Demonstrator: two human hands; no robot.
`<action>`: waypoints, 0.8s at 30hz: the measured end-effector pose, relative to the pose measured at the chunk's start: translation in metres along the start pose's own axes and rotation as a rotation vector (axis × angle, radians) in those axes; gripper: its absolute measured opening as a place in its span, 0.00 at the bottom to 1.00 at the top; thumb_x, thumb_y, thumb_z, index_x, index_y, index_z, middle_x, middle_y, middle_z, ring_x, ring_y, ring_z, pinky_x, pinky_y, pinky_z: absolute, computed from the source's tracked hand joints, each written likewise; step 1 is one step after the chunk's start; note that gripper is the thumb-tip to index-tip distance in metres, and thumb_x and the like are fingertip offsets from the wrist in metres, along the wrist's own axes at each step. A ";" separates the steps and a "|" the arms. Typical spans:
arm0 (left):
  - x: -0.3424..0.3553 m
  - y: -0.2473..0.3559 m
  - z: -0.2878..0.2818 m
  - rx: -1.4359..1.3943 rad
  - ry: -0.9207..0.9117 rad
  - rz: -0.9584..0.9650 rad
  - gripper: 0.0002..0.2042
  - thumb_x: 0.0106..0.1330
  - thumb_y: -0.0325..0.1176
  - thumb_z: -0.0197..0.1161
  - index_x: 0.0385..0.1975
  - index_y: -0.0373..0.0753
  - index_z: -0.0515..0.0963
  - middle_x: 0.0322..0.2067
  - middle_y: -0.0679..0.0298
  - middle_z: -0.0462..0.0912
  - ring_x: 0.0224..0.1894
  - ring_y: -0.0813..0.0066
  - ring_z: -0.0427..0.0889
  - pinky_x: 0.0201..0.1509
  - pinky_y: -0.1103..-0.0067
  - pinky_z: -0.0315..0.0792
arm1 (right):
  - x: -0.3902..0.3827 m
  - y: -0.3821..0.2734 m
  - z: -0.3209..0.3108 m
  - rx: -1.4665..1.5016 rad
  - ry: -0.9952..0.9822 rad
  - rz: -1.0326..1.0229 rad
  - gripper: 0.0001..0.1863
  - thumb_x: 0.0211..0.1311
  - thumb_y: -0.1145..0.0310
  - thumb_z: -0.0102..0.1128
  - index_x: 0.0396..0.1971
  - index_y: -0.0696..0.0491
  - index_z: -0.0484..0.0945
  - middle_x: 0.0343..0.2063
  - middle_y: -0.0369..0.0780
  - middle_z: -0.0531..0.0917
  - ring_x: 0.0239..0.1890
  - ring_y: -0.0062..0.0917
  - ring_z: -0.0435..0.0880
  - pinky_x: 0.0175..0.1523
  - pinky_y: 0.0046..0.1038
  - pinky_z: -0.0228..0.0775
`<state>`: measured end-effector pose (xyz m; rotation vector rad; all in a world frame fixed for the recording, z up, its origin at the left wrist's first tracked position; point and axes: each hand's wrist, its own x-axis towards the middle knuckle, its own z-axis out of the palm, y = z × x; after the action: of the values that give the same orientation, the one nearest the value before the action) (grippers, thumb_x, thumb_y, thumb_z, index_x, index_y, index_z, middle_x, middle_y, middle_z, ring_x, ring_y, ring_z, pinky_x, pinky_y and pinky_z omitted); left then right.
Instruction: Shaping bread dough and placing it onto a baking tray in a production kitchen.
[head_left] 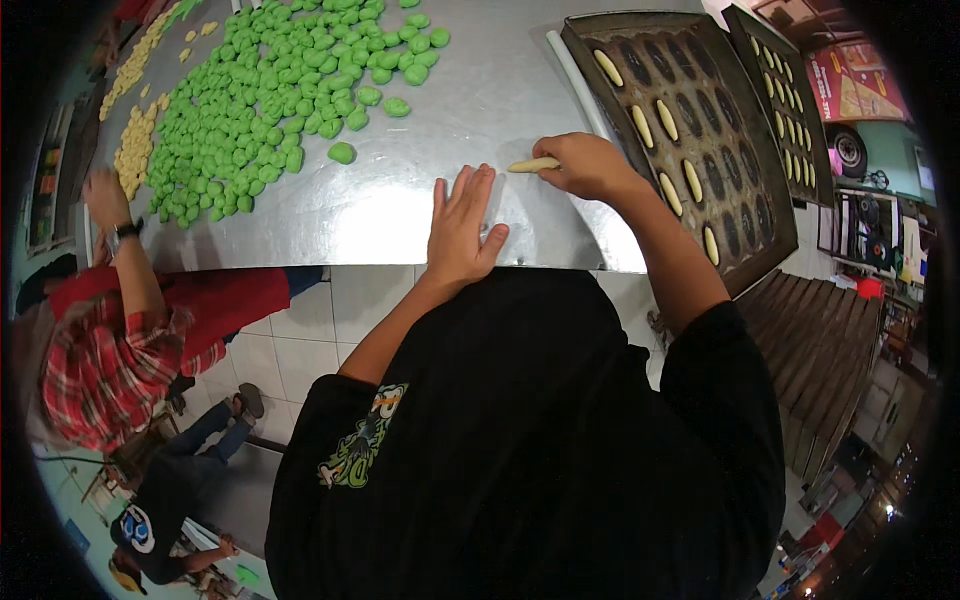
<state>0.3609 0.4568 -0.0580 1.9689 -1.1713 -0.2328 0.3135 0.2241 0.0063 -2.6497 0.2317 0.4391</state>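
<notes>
On the steel table, my left hand (pixel 462 225) rests with fingers stretched, just left of a pale dough stick (pixel 525 165). My right hand (pixel 585 170) has its fingers closed on the stick's right end. Many green dough pieces (pixel 255 110) lie to the upper left, one on its own near my left hand. To the right, a dark baking tray (pixel 748 120) with oval hollows holds several pale dough sticks, mostly along its left side. A white rod (pixel 575 80) lies beside that tray.
Steel table (pixel 360 220); yellow dough pieces (pixel 135 150) at far left; second filled tray (pixel 785 120) at right; slatted wooden rack (pixel 800 360) below. A co-worker in plaid (pixel 105 365) reaches onto the table at left; another person (pixel 155 520) is behind, lower left.
</notes>
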 end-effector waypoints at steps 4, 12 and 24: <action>0.000 0.003 0.004 0.102 0.073 -0.054 0.30 0.66 0.46 0.52 0.64 0.32 0.62 0.64 0.49 0.65 0.69 0.46 0.58 0.71 0.51 0.41 | 0.001 0.011 -0.011 -0.077 0.032 -0.163 0.12 0.54 0.64 0.62 0.37 0.50 0.81 0.39 0.42 0.83 0.43 0.40 0.80 0.46 0.37 0.72; -0.005 -0.003 0.016 0.387 0.218 -0.208 0.23 0.64 0.42 0.56 0.57 0.36 0.72 0.61 0.54 0.70 0.67 0.51 0.63 0.70 0.53 0.47 | -0.015 0.070 -0.165 -0.203 0.970 -0.248 0.14 0.55 0.69 0.64 0.41 0.55 0.79 0.34 0.40 0.81 0.36 0.32 0.80 0.41 0.31 0.72; 0.002 0.006 0.019 0.453 0.253 -0.278 0.17 0.64 0.38 0.57 0.51 0.41 0.78 0.57 0.58 0.76 0.63 0.56 0.69 0.69 0.59 0.53 | 0.031 0.191 -0.038 0.067 0.574 0.200 0.16 0.54 0.59 0.64 0.41 0.49 0.80 0.40 0.42 0.81 0.46 0.41 0.78 0.50 0.42 0.70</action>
<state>0.3481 0.4432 -0.0660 2.4736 -0.8323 0.1543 0.3082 0.0344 -0.0480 -2.6327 0.6747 -0.2795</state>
